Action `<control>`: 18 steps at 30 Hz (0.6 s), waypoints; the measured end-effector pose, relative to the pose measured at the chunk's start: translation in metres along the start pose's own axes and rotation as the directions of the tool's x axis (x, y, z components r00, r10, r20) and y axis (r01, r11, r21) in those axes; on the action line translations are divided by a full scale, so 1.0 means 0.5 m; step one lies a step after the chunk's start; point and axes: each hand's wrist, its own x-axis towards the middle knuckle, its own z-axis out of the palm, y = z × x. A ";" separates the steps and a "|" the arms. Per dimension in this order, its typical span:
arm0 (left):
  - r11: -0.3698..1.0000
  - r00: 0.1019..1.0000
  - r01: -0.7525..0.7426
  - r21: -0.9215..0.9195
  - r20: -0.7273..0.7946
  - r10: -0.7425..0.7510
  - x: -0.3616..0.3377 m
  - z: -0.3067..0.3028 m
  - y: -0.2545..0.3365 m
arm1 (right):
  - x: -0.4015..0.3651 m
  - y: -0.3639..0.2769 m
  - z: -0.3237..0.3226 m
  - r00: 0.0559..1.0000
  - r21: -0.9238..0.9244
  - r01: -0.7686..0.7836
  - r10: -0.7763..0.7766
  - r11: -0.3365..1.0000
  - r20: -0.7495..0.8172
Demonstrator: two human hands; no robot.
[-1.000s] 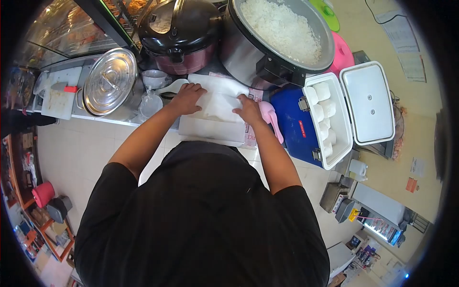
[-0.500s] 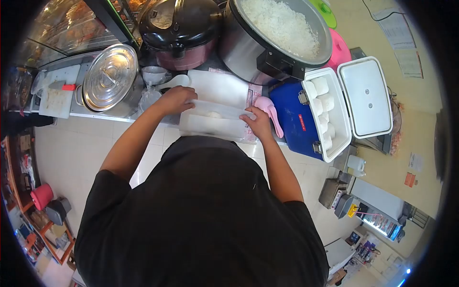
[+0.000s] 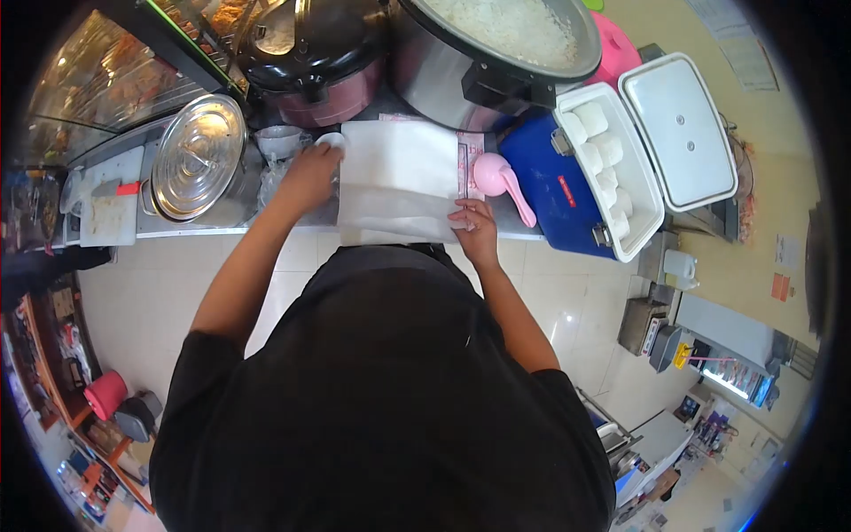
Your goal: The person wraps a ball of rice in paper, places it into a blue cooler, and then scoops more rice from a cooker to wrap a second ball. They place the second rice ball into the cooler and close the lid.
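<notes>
Sheets of white paper lie on the counter, their near part creased and folded at the counter's front edge. My right hand pinches the paper's lower right edge, thumb and fingers together. My left hand is off the paper, over the handle of a white spoon, whose round bowl shows past the fingers. The back of this hand hides its fingertips, so its grip is unclear. A pink ladle lies right of the paper.
Behind the paper stand a dark rice cooker and a large pot of rice. A lidded steel pot and plastic-wrapped bowls are at left. Right: an open blue cooler with several white packs. A knife lies on a cutting board.
My left hand has let go of the paper and moved up and left to the spoon. The raised paper fold has come down flatter. The camera view has shifted slightly.
</notes>
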 end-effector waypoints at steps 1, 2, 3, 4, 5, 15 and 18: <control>1.000 0.998 -0.007 -0.014 -0.055 0.007 0.035 -0.013 0.022 | -0.005 -0.003 0.002 1.000 0.004 -0.001 0.001 1.000 -0.006; 0.980 0.990 -0.139 -0.140 -0.015 0.138 0.075 -0.006 0.035 | -0.007 -0.005 0.004 1.000 0.018 -0.020 0.021 1.000 -0.016; 0.928 0.963 -0.259 -0.269 0.007 0.271 0.108 0.003 0.056 | -0.009 -0.006 0.005 0.999 0.031 -0.039 0.040 0.999 -0.026; 0.915 0.939 -0.273 -0.296 0.127 0.321 0.122 0.026 0.088 | -0.012 -0.006 0.005 0.998 0.043 -0.057 0.059 0.997 -0.035; 0.903 0.897 -0.284 -0.324 0.243 0.369 0.133 0.046 0.119 | -0.015 -0.005 0.007 0.996 0.044 -0.067 0.069 0.997 -0.057; 0.951 0.842 -0.283 -0.126 0.443 0.309 0.063 0.126 0.153 | -0.017 0.016 -0.002 0.981 0.201 -0.167 0.183 0.965 -0.068; 0.950 0.884 -0.260 -0.174 0.354 0.307 0.031 0.133 0.145 | -0.030 0.011 -0.007 0.981 0.162 -0.164 0.178 0.973 -0.078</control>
